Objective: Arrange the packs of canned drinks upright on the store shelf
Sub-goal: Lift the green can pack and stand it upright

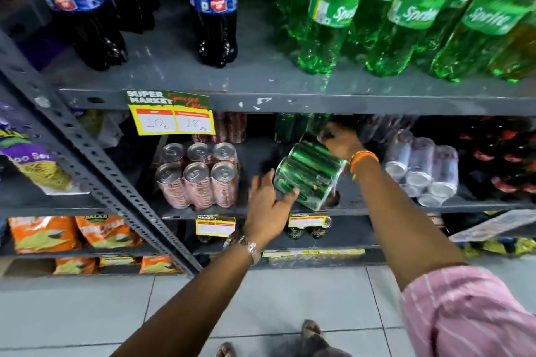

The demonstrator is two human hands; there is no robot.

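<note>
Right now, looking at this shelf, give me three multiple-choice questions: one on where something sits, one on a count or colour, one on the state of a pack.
1. Where is the upright red pack of cans?
A. left of the green pack
B. on the floor
C. on the top shelf

2. How many can tops show on the red pack?
A. two
B. six
C. ten

3. How is the green pack of cans right now?
A. standing upright, untouched
B. tilted, with both hands on it
C. lying on the floor

Answers:
1 A: it stands on the middle shelf, left of the green pack.
2 B: two rows of three tops.
3 B: the pack leans, with the right hand at its top and the left hand at its lower edge.
</note>
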